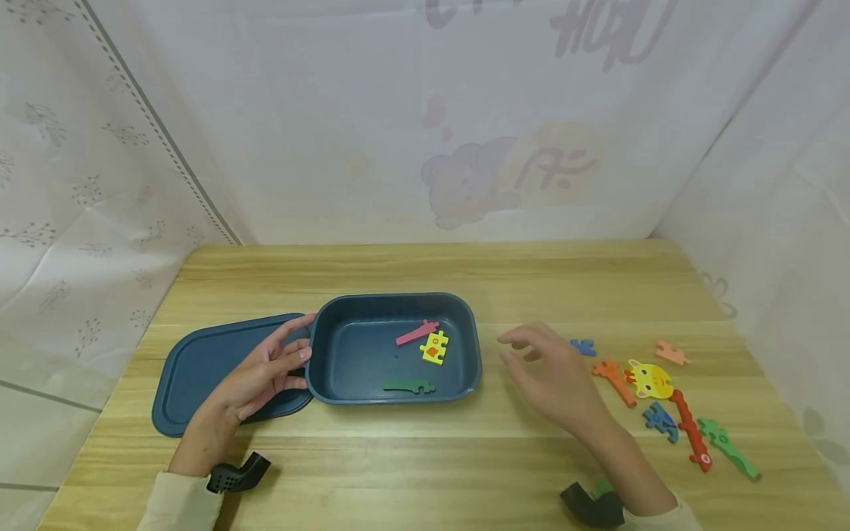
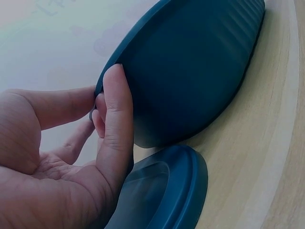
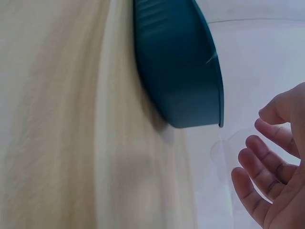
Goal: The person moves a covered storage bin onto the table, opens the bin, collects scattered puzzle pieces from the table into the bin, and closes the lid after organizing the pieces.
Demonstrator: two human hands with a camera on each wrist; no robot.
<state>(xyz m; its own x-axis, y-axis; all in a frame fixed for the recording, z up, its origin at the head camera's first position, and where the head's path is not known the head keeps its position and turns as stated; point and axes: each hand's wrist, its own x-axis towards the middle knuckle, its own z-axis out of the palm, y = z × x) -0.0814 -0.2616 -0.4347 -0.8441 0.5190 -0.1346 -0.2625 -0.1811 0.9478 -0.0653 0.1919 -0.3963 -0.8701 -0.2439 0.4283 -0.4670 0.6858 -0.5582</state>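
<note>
- Gripping the blue box (image 1: 352, 358) at its left end with the left hand (image 1: 249, 383): fingers apparently pinching the rim, one laid against the outer wall.
- Passing over the blue lid (image 1: 206, 365), set down on the worktop (image 1: 372, 472) left of the box; cannot tell whether touching it.
- Holding nothing in the right hand (image 1: 558, 380), poised to the right of the box and apart from it, fingers slightly spread and loosely bent.
- Inside the box, toward the right: pink piece (image 1: 417, 333), yellow piece (image 1: 435, 348) just beside it, dark green piece (image 1: 409, 386) by the near wall.
- Loose on the right of the worktop: small blue piece (image 1: 584, 347) nearest the right hand, then peach piece (image 1: 672, 352), orange piece (image 1: 615, 382), giraffe head (image 1: 652, 380), larger blue piece (image 1: 661, 422), red piece (image 1: 692, 432) and light green piece (image 1: 729, 449).
- Judged partway through shifting pieces between box and worktop; impossible to tell which way.
- For the next move, probably calling for a steady box and a fine fingertip pinch on one flat piece, without disturbing any neighbours.
</note>
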